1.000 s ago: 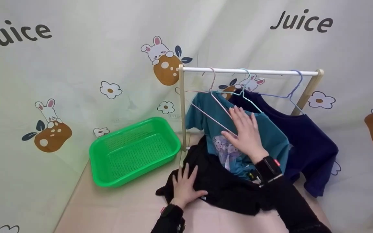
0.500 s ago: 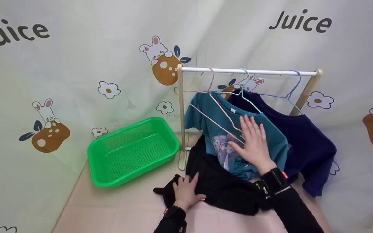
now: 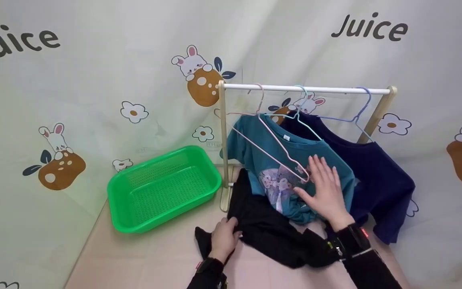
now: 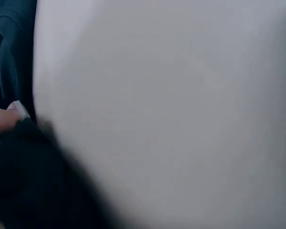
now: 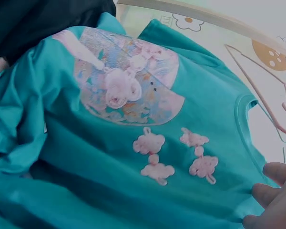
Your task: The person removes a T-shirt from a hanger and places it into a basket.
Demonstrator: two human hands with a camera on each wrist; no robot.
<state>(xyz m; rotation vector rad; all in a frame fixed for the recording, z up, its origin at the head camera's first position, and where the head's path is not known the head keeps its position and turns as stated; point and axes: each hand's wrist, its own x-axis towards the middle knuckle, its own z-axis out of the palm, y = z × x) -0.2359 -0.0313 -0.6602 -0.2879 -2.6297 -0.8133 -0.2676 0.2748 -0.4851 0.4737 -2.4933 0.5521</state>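
My left hand (image 3: pixel 223 239) grips the left part of a black garment (image 3: pixel 269 230), its fingers curled into the cloth. In the left wrist view, a fingertip sits by a small white tag (image 4: pixel 22 109) on dark fabric. My right hand (image 3: pixel 327 192), fingers straight, lies against the front of a teal T-shirt (image 3: pixel 251 136) with a printed picture. This shirt hangs on a mint hanger (image 3: pixel 310 130). Just left of my right fingers, a bare pink hanger (image 3: pixel 261 98) hangs in front of the shirt. The black garment lies crumpled on the table below.
A rack with a white rod (image 3: pixel 327 90) and wooden legs carries the hangers. A navy shirt (image 3: pixel 379 172) hangs at the right on a blue hanger (image 3: pixel 363 110). Left of the rack stands a green basket (image 3: pixel 114 208) on the pink-covered table (image 3: pixel 142 265). Behind is a printed curtain (image 3: pixel 142 48).
My right hand has slid down and right across the teal shirt, away from the pink hanger. My left hand has gone from lying spread on the black garment to gripping it.
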